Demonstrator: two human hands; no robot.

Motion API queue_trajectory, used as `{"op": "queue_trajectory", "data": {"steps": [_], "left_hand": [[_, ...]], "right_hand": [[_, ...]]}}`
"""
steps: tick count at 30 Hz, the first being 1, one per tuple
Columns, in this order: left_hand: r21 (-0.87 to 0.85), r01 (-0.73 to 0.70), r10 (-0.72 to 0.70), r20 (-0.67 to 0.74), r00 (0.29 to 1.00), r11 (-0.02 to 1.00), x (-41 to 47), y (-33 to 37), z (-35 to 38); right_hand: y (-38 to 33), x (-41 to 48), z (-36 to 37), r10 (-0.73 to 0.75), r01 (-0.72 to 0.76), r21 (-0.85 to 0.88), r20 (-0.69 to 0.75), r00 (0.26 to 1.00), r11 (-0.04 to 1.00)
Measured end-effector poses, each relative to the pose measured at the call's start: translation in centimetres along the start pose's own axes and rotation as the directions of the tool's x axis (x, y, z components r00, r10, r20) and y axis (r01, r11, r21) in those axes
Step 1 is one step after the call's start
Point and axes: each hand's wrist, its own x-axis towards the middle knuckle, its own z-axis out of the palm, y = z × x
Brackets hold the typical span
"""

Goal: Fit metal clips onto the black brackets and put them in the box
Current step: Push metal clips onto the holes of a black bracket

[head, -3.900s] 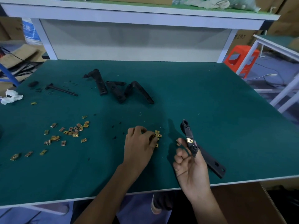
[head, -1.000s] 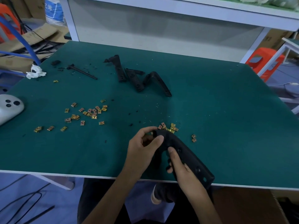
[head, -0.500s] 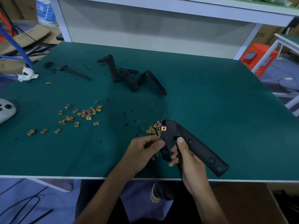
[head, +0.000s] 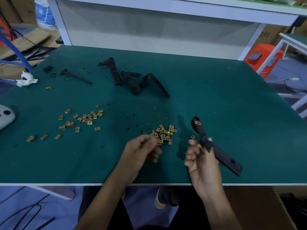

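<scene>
My right hand [head: 201, 161] grips a long black bracket [head: 223, 159] near its bend and holds it tilted above the green table [head: 232, 105]. A brass metal clip [head: 197, 123] sits fitted on the bracket's upper end. My left hand [head: 141, 151] has its fingers curled at the near edge of a pile of loose clips [head: 164, 133], and thumb and fingertips pinch one clip there. One stray clip [head: 192, 136] lies beside the bracket. A brown cardboard box [head: 259, 206] stands below the table's front edge at the right.
Three more black brackets [head: 132, 80] lie in a heap at the table's back. A second scatter of clips [head: 83, 119] is on the left, with a thin black rod [head: 76, 77], crumpled white paper [head: 26, 80] and a grey controller [head: 5, 117]. An orange stool [head: 264, 55] stands off right.
My left hand has left the bracket and moved to the clip pile. My right hand has swung the bracket to the right and stood it more upright, with the fitted clip at the top.
</scene>
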Motion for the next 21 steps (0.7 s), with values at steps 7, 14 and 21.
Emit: {"op": "queue_trajectory", "data": {"steps": [7,14,21], "left_hand": [[0.513,0.015,0.292,-0.51,0.809,0.858,1.3,1.9,-9.2],[0.834,-0.155,0.569,-0.214,0.794,0.529,2.0,1.8,-6.1],[0.892,-0.234,0.342,0.098,0.935,0.386,3.2,-0.6,-0.3]], "right_hand": [[0.4,0.1,0.0,-0.002,0.003,-0.018,0.03,1.0,1.0],[0.3,0.4,0.2,0.011,-0.012,-0.018,-0.021,1.0,1.0],[0.4,-0.1,0.6,-0.002,-0.004,-0.11,-0.054,0.999,0.994]]}}
